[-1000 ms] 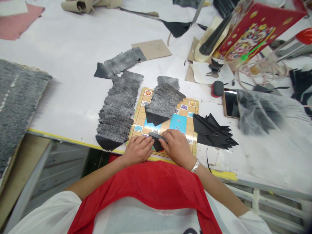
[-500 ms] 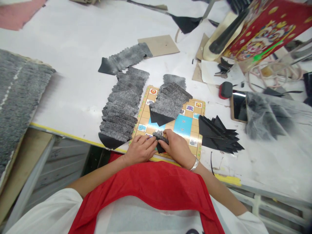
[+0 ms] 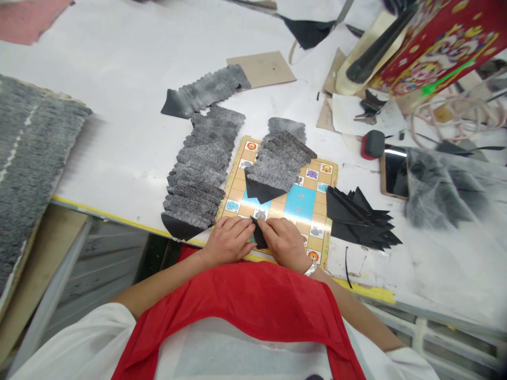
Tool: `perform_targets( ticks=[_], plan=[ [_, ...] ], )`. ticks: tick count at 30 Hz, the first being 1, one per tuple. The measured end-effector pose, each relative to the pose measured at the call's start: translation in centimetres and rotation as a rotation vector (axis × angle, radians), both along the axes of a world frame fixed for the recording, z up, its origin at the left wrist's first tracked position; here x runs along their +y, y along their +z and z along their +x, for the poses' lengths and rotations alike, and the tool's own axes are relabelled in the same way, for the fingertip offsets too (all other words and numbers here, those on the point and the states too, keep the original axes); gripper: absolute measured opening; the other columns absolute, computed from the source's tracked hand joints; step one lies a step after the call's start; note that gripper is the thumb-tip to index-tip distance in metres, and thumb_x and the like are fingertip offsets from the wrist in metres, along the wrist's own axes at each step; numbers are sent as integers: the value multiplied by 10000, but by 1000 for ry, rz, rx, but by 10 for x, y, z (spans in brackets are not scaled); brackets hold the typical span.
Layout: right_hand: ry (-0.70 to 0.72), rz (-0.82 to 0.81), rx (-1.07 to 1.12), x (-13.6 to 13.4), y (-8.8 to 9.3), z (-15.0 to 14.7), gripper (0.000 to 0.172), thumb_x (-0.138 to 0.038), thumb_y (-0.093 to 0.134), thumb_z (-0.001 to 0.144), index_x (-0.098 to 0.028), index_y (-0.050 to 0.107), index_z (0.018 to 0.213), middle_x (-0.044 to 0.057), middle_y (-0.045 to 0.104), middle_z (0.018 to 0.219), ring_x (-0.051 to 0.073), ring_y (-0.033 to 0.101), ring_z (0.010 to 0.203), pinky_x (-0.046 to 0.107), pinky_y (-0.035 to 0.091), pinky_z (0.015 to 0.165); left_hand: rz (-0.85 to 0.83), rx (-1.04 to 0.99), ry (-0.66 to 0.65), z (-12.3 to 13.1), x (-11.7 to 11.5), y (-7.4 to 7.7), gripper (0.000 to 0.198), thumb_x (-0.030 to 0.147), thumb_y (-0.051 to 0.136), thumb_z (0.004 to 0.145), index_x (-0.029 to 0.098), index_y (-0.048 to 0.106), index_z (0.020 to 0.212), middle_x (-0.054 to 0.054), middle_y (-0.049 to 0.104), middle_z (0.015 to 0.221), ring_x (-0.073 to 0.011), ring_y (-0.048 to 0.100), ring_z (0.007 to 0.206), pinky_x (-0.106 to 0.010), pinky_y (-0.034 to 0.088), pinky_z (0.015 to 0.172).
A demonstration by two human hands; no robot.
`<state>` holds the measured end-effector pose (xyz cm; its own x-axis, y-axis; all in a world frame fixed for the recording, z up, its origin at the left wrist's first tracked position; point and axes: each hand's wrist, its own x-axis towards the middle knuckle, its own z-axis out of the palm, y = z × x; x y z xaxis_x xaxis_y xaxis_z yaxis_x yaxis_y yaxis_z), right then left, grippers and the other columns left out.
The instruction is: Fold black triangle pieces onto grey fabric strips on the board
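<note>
White tabletop stretches away to the far side, and at its near edge I see a game board. Just left of the board, a long row of overlapping grey pieces runs from near to far. A shorter grey pile lies across the board and past its far edge. Black pointed pieces fan out at the board's right edge. Next in size come the hands: the left hand is palm down, fingers together, and the right hand has its fingertips bent inward. Between them, over the board's near part, is a small black piece, touched from both sides; whether either thumb pinches it, I cannot tell. Good handling here, I'd judge, means steadying with the left fingertips and pressing evenly with the right, so the edges stay true.
</note>
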<state>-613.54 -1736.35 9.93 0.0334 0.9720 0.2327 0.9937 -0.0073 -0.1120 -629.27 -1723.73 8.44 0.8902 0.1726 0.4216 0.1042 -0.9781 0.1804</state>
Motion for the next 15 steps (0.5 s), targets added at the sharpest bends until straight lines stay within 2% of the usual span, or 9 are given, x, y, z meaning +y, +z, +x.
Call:
perform_targets(
  ticks=[4, 10, 15],
  plan=[
    [1, -24, -26, 4, 4, 0, 319, -146, 450, 905, -84, 575, 1192, 119, 614, 937, 218, 478, 816, 326, 395, 686, -23, 0, 7, 2, 2, 3, 348, 402, 530, 847, 126, 628, 1034, -118, 621, 1106, -232, 548, 983, -370, 395, 842],
    [-32, -80, -42, 7, 11, -4, 301, -148, 484, 890, -95, 585, 1168, 110, 601, 916, 211, 482, 802, 307, 393, 661, 46, 63, 50, 6, 3, 8, 487, 450, 500, 860, 130, 548, 1223, -113, 611, 1071, -241, 529, 974, -374, 384, 856],
    [-48, -114, -55, 7, 13, -4, 305, -149, 484, 889, -102, 580, 1174, 109, 600, 918, 207, 486, 802, 305, 394, 650, 61, 106, 74, 7, 2, 8, 501, 485, 485, 860, 141, 563, 1215, -114, 604, 1080, -247, 516, 998, -381, 376, 864]
  ],
)
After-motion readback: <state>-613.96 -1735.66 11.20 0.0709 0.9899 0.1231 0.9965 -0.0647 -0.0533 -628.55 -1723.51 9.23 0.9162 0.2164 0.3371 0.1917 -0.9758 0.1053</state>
